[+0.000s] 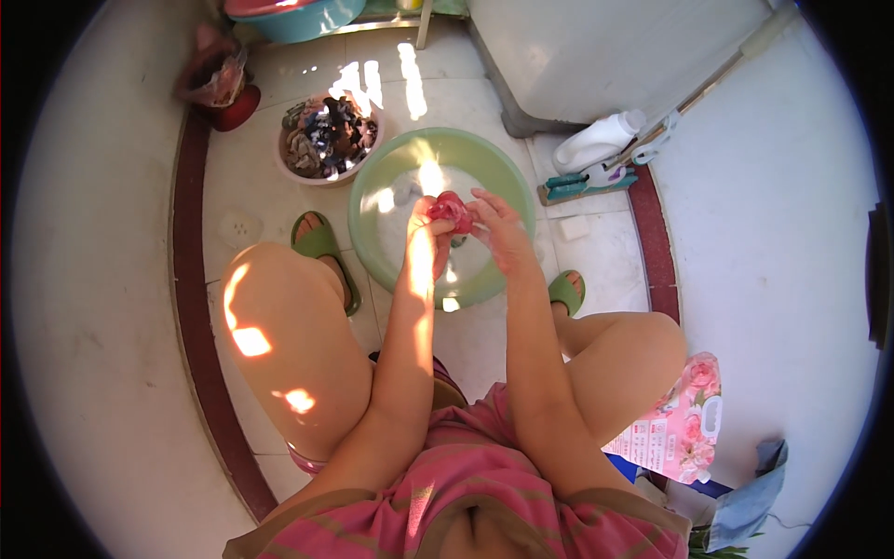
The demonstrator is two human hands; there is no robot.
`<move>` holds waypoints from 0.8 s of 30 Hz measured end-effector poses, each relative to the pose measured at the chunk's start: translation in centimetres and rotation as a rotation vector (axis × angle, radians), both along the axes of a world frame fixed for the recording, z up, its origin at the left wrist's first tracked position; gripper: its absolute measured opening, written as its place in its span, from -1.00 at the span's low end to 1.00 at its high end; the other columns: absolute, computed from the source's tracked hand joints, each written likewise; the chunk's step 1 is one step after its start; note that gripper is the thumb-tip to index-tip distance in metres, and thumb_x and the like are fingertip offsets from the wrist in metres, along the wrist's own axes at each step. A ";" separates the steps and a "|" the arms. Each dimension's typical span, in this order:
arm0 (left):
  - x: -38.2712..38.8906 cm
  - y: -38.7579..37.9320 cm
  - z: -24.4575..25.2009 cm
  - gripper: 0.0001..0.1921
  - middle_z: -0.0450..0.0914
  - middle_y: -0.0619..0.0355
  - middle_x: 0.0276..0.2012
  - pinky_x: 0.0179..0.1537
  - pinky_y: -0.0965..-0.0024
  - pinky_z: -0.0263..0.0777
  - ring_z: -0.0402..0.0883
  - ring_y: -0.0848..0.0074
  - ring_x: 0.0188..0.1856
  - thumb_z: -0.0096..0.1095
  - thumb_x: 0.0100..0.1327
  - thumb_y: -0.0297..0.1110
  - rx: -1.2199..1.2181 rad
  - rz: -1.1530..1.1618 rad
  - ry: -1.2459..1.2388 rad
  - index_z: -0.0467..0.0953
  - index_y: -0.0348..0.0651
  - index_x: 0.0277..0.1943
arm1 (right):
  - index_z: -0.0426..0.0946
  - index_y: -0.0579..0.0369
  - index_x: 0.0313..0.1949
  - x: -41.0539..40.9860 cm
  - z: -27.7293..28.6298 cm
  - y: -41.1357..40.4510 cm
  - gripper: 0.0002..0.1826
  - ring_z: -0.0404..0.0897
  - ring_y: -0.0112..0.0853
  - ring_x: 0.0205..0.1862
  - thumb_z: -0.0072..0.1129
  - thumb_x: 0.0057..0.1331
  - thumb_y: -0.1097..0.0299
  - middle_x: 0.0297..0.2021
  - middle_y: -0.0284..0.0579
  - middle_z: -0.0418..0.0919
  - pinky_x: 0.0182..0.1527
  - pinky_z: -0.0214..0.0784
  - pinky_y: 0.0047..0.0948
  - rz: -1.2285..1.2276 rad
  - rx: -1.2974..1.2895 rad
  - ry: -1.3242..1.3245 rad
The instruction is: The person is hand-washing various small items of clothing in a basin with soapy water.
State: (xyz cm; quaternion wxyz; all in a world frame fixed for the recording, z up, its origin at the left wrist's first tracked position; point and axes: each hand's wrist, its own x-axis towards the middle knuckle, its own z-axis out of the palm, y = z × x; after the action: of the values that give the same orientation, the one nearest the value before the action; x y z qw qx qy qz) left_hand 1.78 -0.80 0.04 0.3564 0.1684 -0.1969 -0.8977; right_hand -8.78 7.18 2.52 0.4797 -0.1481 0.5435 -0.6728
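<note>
Between my knees, a round light-green plastic basin (363, 241) stands on the tiled floor, with whitish sudsy water and some dark and greyish pieces in it. Above its middle, my left hand (433, 227) grips a wet, bunched red piece of cloth (450, 212). My right hand (499, 227) is just right of the cloth, its fingers spread and partly curled, the fingertips at the cloth's edge; whether they press on it cannot be told. Patches of sunlight fall on my left forearm and the basin.
A pink basin (281, 159) of dark clothes stands at upper left. A white bottle (599, 142) and a teal-edged mop head (590, 183) lean by the right wall, near a white block (574, 228). A pink floral refill pouch (688, 419) is beside my right knee.
</note>
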 end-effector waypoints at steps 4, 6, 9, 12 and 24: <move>-0.2 0.0 -0.5 -0.64 0.47 0.04 -0.28 -0.26 0.38 0.45 0.52 0.38 -0.26 -0.02 -0.05 -0.81 -0.035 0.035 -0.050 0.28 -0.24 -0.19 | 0.33 0.17 0.04 0.6 1.2 0.0 -0.47 0.46 -0.47 -0.16 0.27 0.09 0.34 -0.15 -0.16 0.48 -0.12 0.32 -0.52 0.168 0.058 0.040; -0.4 -0.6 -0.8 -0.62 0.48 0.06 -0.32 -0.33 0.42 0.45 0.51 0.41 -0.30 0.01 -0.07 -0.83 -0.171 0.030 -0.154 0.27 -0.22 -0.19 | 0.33 0.19 0.01 0.0 0.3 -0.3 -0.50 0.46 -0.47 -0.17 0.26 0.07 0.39 -0.18 -0.17 0.47 -0.13 0.31 -0.53 0.177 0.058 0.136; -0.9 -0.3 -0.1 -0.59 0.46 0.17 -0.37 -0.35 0.50 0.43 0.50 0.50 -0.34 -0.01 -0.12 -0.86 -0.357 0.050 -0.341 0.27 -0.16 -0.22 | 0.34 0.20 -0.06 -0.3 -1.2 -0.2 -0.56 0.45 -0.50 -0.22 0.21 0.03 0.50 -0.27 -0.19 0.45 -0.17 0.32 -0.56 0.119 0.009 0.173; -1.5 0.0 1.3 -0.60 0.45 0.18 -0.38 -0.33 0.51 0.43 0.48 0.51 -0.34 -0.01 -0.11 -0.84 -0.723 0.121 -0.610 0.27 -0.18 -0.21 | 0.33 0.21 -0.12 0.0 -2.7 -0.6 -0.61 0.43 -0.53 -0.28 0.17 0.02 0.56 -0.37 -0.26 0.41 -0.25 0.33 -0.59 -0.020 -0.004 0.163; -1.7 0.2 -0.9 -0.67 0.46 0.03 -0.23 -0.25 0.44 0.46 0.48 0.49 -0.25 -0.12 0.01 -0.70 -0.451 0.178 -0.489 0.26 -0.22 -0.13 | 0.42 0.23 -0.12 0.9 -2.5 -2.0 -0.70 0.51 -0.44 -0.30 0.03 0.09 0.57 -0.35 -0.13 0.52 -0.27 0.40 -0.48 -0.094 0.065 0.434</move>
State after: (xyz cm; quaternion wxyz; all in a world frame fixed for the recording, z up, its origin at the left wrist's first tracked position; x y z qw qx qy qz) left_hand 0.03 -0.62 -0.81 0.4038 0.3122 -0.4546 -0.7299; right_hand -7.88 5.19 0.03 0.3239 -0.2483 0.6616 -0.6290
